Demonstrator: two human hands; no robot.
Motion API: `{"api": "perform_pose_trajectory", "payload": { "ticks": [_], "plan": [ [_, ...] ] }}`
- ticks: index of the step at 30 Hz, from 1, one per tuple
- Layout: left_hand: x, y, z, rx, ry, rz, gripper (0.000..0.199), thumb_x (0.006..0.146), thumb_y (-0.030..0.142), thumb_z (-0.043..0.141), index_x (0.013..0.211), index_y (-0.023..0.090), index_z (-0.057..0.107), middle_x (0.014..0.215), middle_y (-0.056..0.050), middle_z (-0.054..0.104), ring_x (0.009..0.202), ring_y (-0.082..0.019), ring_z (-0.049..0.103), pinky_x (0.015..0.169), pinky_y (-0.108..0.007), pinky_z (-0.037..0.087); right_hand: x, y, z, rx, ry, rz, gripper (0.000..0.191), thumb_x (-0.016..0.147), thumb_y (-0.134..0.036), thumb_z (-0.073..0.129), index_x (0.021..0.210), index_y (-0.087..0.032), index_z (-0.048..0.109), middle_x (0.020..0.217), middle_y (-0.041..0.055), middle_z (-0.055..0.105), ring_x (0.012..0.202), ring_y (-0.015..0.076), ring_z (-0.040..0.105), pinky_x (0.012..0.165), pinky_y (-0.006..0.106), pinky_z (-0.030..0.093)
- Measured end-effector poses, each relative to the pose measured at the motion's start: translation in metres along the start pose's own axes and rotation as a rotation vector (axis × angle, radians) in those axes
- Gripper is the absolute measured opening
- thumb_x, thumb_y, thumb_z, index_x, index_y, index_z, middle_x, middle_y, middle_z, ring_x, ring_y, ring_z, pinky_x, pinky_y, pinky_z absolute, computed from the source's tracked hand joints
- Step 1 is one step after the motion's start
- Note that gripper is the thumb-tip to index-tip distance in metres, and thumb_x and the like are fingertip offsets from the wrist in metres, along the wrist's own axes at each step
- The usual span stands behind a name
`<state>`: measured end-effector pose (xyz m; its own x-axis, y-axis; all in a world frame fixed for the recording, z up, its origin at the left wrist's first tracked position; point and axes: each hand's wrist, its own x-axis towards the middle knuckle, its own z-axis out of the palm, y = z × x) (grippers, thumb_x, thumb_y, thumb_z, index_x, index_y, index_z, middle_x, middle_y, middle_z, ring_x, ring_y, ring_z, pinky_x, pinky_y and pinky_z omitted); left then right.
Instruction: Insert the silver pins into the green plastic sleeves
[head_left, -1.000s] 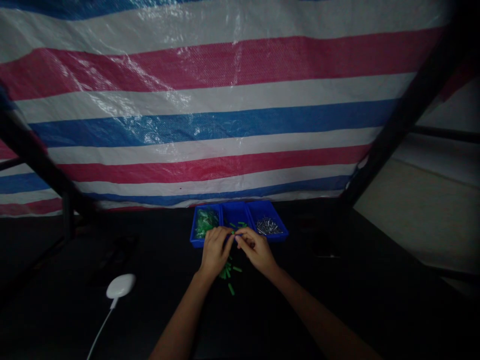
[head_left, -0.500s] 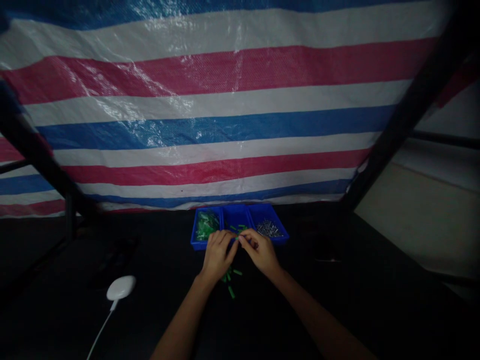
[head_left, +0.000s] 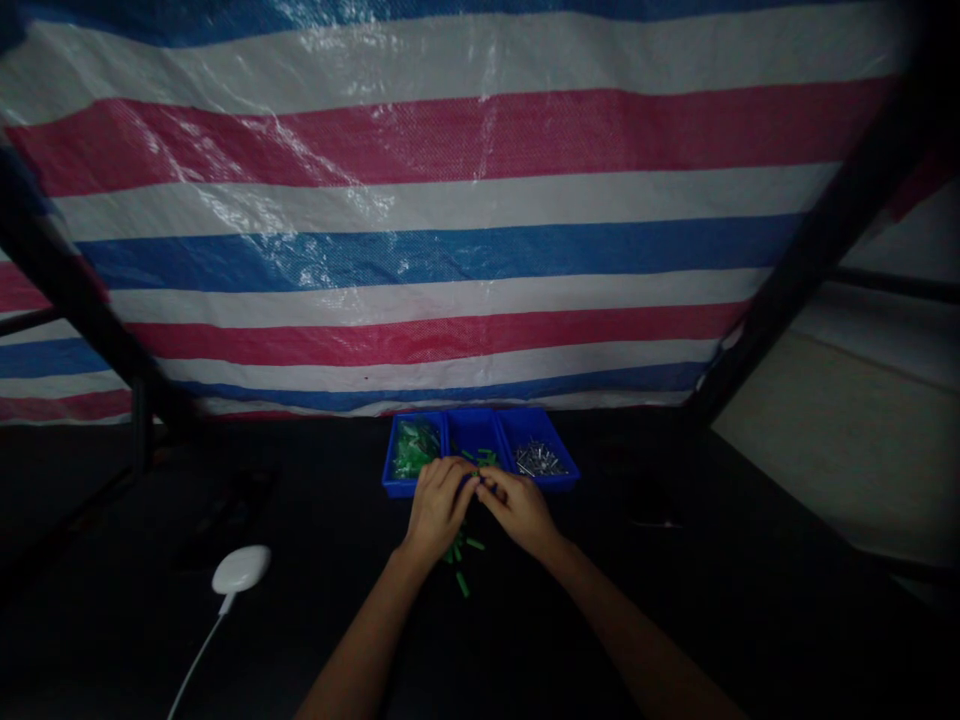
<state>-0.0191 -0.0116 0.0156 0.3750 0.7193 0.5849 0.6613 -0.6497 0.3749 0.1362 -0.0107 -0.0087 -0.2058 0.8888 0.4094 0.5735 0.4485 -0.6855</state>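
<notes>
Head view: the left hand [head_left: 435, 508] pinches a green tube [head_left: 475, 474] at the front of the tray [head_left: 555, 484]; the right hand [head_left: 525, 512] has just shifted its fingers (grip too dim to tell), suggesting two-handed work continues.

Black tabletop [head_left: 330, 500]: blue tray [head_left: 471, 427], green pieces [head_left: 463, 584], white corded disc [head_left: 241, 569].

We can read no text, label, brand, number or sign anywhere: on the striped sheet [head_left: 450, 256] we find only bands of colour, on the white round device [head_left: 241, 569] and the blue trays [head_left: 471, 424] no lettering we can make out, and the plastic bag [head_left: 415, 446] and green pieces [head_left: 463, 584] are too dim and small for us to tell
</notes>
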Motion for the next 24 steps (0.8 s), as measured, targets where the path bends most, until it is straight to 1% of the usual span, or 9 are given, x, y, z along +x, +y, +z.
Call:
{"api": "perform_pose_trajectory", "payload": {
  "ticks": [3, 11, 14, 18, 20, 24],
  "plan": [
    [0.001, 0.000, 0.000, -0.002, -0.001, -0.005, 0.016, 0.089, 0.026, 0.043, 0.096, 0.020, 0.056, 0.095, -0.005, 0.060, 0.090, -0.018, 0.053, 0.079, -0.034, 0.039, 0.000, 0.000, 0.000, -0.005, -0.004, -0.011, 0.024, 0.085, -0.030, 0.046, 0.098, -0.018, 0.062, 0.073, 0.0024, 0.066, 0.056, 0.0123, 0.056, 0.054, 0.022, 0.039],
    [0.001, -0.003, 0.000, -0.006, 0.013, -0.052, 0.015, 0.089, 0.026, 0.044, 0.096, 0.019, 0.055, 0.096, -0.005, 0.060, 0.091, -0.018, 0.052, 0.080, -0.034, 0.038, 0.003, 0.001, -0.005, 0.043, 0.073, 0.007, 0.027, 0.085, -0.035, 0.047, 0.099, -0.019, 0.064, 0.072, 0.0025, 0.067, 0.054, 0.0121, 0.057, 0.051, 0.021, 0.040],
    [0.002, -0.004, 0.000, -0.007, 0.028, -0.066, 0.016, 0.089, 0.026, 0.044, 0.097, 0.019, 0.055, 0.098, -0.005, 0.060, 0.093, -0.019, 0.053, 0.081, -0.035, 0.038, 0.004, 0.001, -0.007, 0.039, 0.079, 0.030, 0.027, 0.084, -0.036, 0.049, 0.098, -0.019, 0.066, 0.065, 0.0019, 0.066, 0.052, 0.0127, 0.058, 0.050, 0.021, 0.041],
    [0.002, -0.007, 0.000, -0.019, 0.086, -0.100, 0.017, 0.089, 0.026, 0.044, 0.099, 0.020, 0.055, 0.099, -0.006, 0.060, 0.097, -0.019, 0.053, 0.084, -0.035, 0.038, 0.006, 0.001, -0.010, 0.034, 0.085, 0.110, 0.027, 0.084, -0.037, 0.051, 0.096, -0.019, 0.067, 0.052, 0.0001, 0.063, 0.047, 0.0137, 0.059, 0.049, 0.022, 0.042],
    [0.002, -0.008, 0.000, -0.020, 0.118, -0.114, 0.016, 0.088, 0.026, 0.044, 0.099, 0.020, 0.055, 0.099, -0.006, 0.059, 0.097, -0.020, 0.053, 0.085, -0.036, 0.039, 0.006, 0.003, -0.011, -0.007, 0.116, 0.135, 0.028, 0.083, -0.038, 0.051, 0.094, -0.019, 0.068, 0.051, 0.0005, 0.063, 0.047, 0.0140, 0.059, 0.050, 0.022, 0.042],
    [0.002, -0.010, 0.000, -0.013, 0.160, -0.120, 0.016, 0.088, 0.026, 0.044, 0.099, 0.020, 0.055, 0.098, -0.006, 0.059, 0.097, -0.020, 0.053, 0.084, -0.036, 0.039, 0.007, 0.007, -0.010, -0.171, 0.185, 0.120, 0.029, 0.083, -0.041, 0.051, 0.088, -0.019, 0.069, 0.055, 0.0026, 0.065, 0.050, 0.0153, 0.060, 0.053, 0.023, 0.041]
  ]
}}
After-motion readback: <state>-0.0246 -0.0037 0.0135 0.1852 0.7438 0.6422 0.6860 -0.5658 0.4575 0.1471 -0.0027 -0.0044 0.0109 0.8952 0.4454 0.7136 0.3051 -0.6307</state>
